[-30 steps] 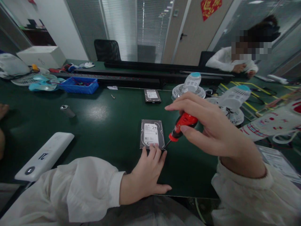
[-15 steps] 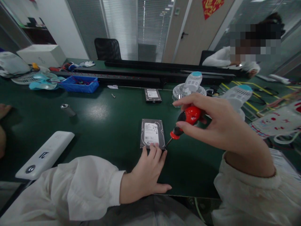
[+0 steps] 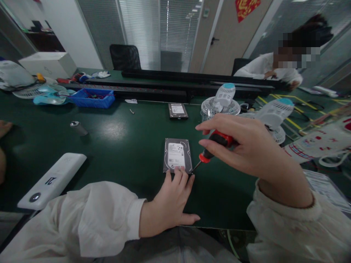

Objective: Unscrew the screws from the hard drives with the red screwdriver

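Observation:
A silver hard drive (image 3: 177,155) with a white label lies flat on the dark green table (image 3: 120,153). My left hand (image 3: 171,201) rests flat on the table, its fingertips pressing the drive's near edge. My right hand (image 3: 246,148) is closed around a red and black screwdriver (image 3: 212,146). The screwdriver slants down to the left, and its tip meets the drive's near right corner.
A second hard drive (image 3: 178,110) lies farther back. Two small white fans (image 3: 223,100) (image 3: 274,115) stand to the right. A white flat device (image 3: 52,180) lies at the left, a grey cylinder (image 3: 78,128) and a blue bin (image 3: 91,98) beyond. Another person sits at the back right.
My right hand has shifted slightly on the screwdriver handle, with the fingers turning around it. The left hand and the drive have stayed put.

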The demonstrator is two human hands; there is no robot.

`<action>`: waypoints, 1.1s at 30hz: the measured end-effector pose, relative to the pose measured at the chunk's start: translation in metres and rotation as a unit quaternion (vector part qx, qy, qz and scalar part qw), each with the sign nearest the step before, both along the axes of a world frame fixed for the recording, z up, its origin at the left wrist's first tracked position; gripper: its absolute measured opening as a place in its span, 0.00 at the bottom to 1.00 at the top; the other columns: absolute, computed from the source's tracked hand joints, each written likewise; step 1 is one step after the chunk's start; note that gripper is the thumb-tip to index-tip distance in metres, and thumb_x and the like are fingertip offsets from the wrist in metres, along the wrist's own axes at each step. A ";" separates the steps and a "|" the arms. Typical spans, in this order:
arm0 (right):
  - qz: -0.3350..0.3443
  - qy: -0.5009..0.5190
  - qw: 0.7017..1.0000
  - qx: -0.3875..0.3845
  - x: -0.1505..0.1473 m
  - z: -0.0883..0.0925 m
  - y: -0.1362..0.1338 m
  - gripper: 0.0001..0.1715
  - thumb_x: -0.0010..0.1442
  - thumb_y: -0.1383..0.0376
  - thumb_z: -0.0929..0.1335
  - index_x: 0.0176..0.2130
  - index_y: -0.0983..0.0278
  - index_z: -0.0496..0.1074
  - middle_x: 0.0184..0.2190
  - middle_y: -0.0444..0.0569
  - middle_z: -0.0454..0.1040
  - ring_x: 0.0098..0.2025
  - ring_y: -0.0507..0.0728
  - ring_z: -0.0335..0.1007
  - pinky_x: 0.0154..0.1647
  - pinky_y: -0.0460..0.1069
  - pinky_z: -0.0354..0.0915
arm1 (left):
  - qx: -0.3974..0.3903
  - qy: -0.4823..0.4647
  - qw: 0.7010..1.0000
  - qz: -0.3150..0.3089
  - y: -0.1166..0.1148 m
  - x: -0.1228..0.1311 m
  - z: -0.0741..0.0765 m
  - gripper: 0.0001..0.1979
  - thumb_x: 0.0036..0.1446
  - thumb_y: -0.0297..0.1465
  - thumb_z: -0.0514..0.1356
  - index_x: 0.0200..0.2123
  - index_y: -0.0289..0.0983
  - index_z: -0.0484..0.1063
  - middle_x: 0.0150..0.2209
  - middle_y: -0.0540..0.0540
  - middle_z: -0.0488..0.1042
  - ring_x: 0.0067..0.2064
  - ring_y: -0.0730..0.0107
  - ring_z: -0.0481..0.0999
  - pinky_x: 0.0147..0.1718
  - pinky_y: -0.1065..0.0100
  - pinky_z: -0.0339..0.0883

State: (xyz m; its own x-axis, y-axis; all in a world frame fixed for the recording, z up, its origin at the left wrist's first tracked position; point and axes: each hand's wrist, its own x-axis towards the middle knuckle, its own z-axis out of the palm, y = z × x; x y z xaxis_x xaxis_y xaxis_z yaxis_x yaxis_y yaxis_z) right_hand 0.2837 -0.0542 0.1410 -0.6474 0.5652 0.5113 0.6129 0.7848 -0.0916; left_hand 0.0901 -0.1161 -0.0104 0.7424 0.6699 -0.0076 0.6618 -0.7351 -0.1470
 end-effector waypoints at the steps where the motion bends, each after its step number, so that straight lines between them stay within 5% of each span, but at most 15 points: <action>1: 0.006 0.001 1.000 -0.005 0.000 0.001 -0.001 0.12 0.68 0.64 0.67 0.50 0.64 0.73 0.41 0.51 0.79 0.38 0.57 0.75 0.38 0.51 0.66 | -0.001 0.000 1.000 0.001 0.000 0.000 0.001 0.56 0.61 0.68 0.50 0.74 0.28 0.61 0.69 0.19 0.65 0.65 0.28 0.66 0.58 0.40 0.61; 6: 0.023 0.003 1.000 -0.019 -0.001 0.005 -0.004 0.19 0.64 0.64 0.67 0.54 0.63 0.71 0.45 0.53 0.77 0.41 0.59 0.73 0.39 0.53 0.67 | -0.005 -0.005 1.000 0.003 0.001 0.000 0.001 0.56 0.60 0.68 0.51 0.74 0.28 0.61 0.69 0.20 0.65 0.66 0.29 0.66 0.59 0.40 0.60; 11: -0.045 -0.018 0.999 -0.009 0.001 -0.001 0.000 0.25 0.67 0.48 0.69 0.51 0.64 0.73 0.39 0.52 0.79 0.37 0.59 0.74 0.34 0.51 0.62 | -0.002 -0.003 1.000 0.001 -0.001 0.000 -0.001 0.56 0.61 0.68 0.49 0.74 0.28 0.60 0.69 0.19 0.64 0.66 0.28 0.65 0.59 0.39 0.61; 14: -0.070 -0.023 0.997 -0.003 0.003 -0.001 0.001 0.21 0.69 0.51 0.67 0.49 0.65 0.74 0.34 0.50 0.78 0.32 0.58 0.73 0.32 0.50 0.60 | -0.004 0.000 1.000 0.003 -0.001 0.000 0.001 0.55 0.61 0.68 0.49 0.74 0.28 0.60 0.70 0.20 0.64 0.66 0.29 0.66 0.59 0.39 0.61; 20: -0.001 0.000 0.997 -0.075 0.005 0.007 -0.003 0.21 0.62 0.62 0.69 0.54 0.64 0.70 0.37 0.48 0.77 0.32 0.55 0.72 0.35 0.50 0.64 | -0.016 0.008 1.000 -0.002 0.000 0.000 0.004 0.55 0.62 0.67 0.49 0.74 0.27 0.59 0.70 0.18 0.63 0.66 0.27 0.66 0.58 0.39 0.61; 27: -0.064 -0.021 0.995 -0.072 0.010 0.004 0.002 0.24 0.65 0.49 0.71 0.50 0.64 0.73 0.27 0.42 0.73 0.24 0.52 0.66 0.28 0.47 0.55 | -0.008 -0.003 1.000 0.004 -0.001 0.000 0.000 0.55 0.62 0.67 0.49 0.75 0.29 0.58 0.70 0.19 0.63 0.66 0.28 0.65 0.59 0.39 0.61; 33: -0.061 -0.031 0.997 -0.040 0.012 0.003 0.006 0.17 0.66 0.53 0.69 0.45 0.64 0.74 0.26 0.41 0.73 0.23 0.50 0.65 0.29 0.47 0.55 | -0.005 0.004 1.000 0.000 -0.001 0.000 0.001 0.56 0.62 0.67 0.49 0.74 0.28 0.59 0.69 0.18 0.64 0.66 0.28 0.67 0.58 0.40 0.63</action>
